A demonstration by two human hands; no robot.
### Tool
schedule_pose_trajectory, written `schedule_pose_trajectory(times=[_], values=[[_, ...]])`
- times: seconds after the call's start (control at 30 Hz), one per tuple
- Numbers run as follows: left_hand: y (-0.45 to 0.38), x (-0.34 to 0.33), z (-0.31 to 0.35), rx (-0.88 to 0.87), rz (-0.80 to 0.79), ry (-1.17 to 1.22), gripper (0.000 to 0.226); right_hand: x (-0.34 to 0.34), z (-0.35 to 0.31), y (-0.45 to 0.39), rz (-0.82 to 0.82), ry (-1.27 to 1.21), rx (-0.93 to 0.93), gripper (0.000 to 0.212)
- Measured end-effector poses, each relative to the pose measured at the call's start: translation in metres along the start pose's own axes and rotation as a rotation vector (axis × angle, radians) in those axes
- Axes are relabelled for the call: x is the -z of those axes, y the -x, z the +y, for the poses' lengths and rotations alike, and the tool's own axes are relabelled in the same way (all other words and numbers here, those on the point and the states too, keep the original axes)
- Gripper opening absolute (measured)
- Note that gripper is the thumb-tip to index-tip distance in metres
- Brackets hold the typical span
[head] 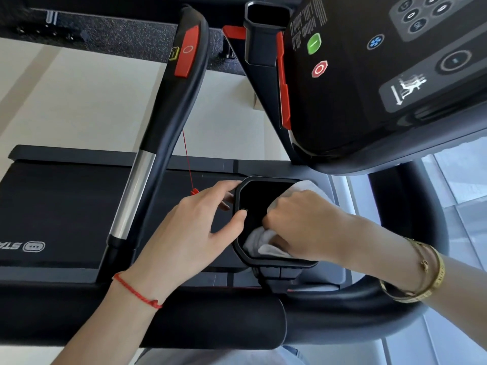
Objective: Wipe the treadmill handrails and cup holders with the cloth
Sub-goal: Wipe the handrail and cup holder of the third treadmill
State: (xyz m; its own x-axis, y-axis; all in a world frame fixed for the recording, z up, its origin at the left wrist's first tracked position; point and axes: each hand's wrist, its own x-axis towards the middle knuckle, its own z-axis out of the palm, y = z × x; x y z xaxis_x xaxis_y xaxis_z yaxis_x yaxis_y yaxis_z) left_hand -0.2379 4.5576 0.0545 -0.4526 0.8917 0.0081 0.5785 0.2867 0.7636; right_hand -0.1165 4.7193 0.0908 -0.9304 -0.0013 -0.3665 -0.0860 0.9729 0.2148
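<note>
White cloth (pixel 263 245) is bunched inside the near cup holder (pixel 274 262), under the right hand (pixel 300 219). Right grip: fingers curled down onto the cloth, pressing it against the holder's inner wall on the right side; more cloth shows past the knuckles at the holder's far right rim. No clear long axis on the cloth, it's a wad, spread roughly from near-left to far-right across the holder.

Left hand (pixel 189 233) is just left of the holder. Left grip: thumb hooked over the left rim, fingers spread and lightly bent along the outside of the far-left corner, bracing it. Red string bracelet (pixel 137 292) on the left wrist, gold bangles (pixel 421 275) on the right wrist.

Cup holder is black, octagonal rim, opening faces up toward the camera, mounted on a bracket off the padded front handrail (pixel 184 320), which runs left-right below both wrists.

Left of the left hand: side handrail (pixel 168 122), long axis running away from the camera, black grip section with a red button, chrome section nearer. Red safety cord (pixel 187 159) hangs beside it, its clip sits just beyond the left fingers. Running belt (pixel 66 206) beneath.

Beyond the right hand: console (pixel 369 75) with green and red buttons; second cup holder (pixel 266 30) far beyond, at the console's left edge.
</note>
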Motion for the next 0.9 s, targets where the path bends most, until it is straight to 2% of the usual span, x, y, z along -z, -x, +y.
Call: schedule_pose_trajectory(times=[0.17, 0.33, 0.47, 0.6, 0.8, 0.9], values=[[0.002, 0.001, -0.001, 0.021, -0.005, -0.017, 0.059, 0.004, -0.001, 0.012, 0.034, -0.08, -0.005, 0.054], [0.005, 0.001, 0.0, 0.037, -0.009, -0.036, 0.056, 0.007, -0.012, 0.038, 0.156, -0.235, -0.117, 0.049], [0.01, -0.001, 0.006, 0.024, 0.02, -0.092, 0.057, 0.001, -0.021, 0.062, 0.37, -0.307, -0.132, 0.011], [0.015, -0.003, 0.005, -0.004, 0.08, -0.154, 0.051, -0.006, -0.024, 0.078, 0.396, -0.502, -0.175, 0.031], [0.017, -0.002, 0.011, -0.025, 0.099, -0.181, 0.051, -0.005, -0.037, 0.085, 0.497, -0.596, -0.183, 0.022], [0.018, 0.0, 0.012, -0.024, 0.072, -0.187, 0.053, -0.002, -0.043, 0.085, 0.469, -0.553, -0.196, 0.026]])
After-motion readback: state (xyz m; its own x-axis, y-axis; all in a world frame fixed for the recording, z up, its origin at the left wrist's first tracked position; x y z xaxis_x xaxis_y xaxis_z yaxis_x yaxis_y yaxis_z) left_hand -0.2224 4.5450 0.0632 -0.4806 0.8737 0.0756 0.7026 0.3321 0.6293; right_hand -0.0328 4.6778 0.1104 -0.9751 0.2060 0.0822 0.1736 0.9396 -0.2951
